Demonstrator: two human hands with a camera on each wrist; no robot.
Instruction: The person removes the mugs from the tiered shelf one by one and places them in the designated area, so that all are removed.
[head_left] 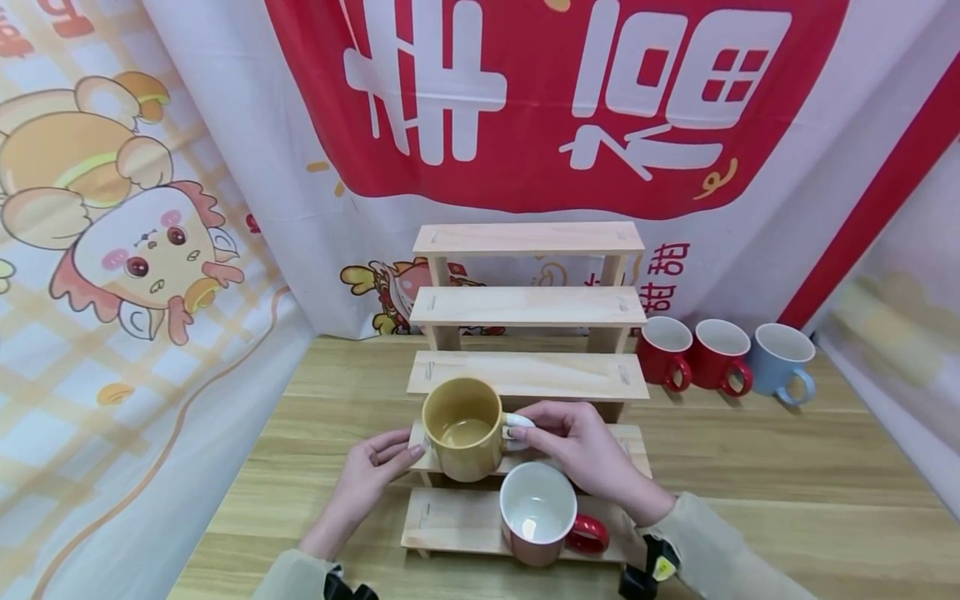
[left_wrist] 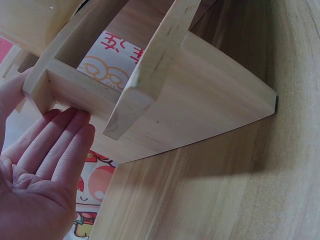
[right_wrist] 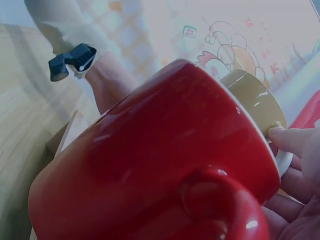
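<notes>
A yellow mug with a pale handle is at the left of the rack's second step from the bottom; whether its base rests there I cannot tell. My right hand pinches that handle between thumb and fingers. With straight fingers, my left hand touches the left end of that step on the wooden rack; the left wrist view shows its fingertips against the wood. On the lowest step stands a red mug, white inside, its handle pointing right. It fills much of the right wrist view, partly hiding the yellow mug.
Right of the rack, two red mugs and a light blue mug stand in a row on the wood-grain table. A printed cloth hangs behind the rack, with more patterned cloth along the left side.
</notes>
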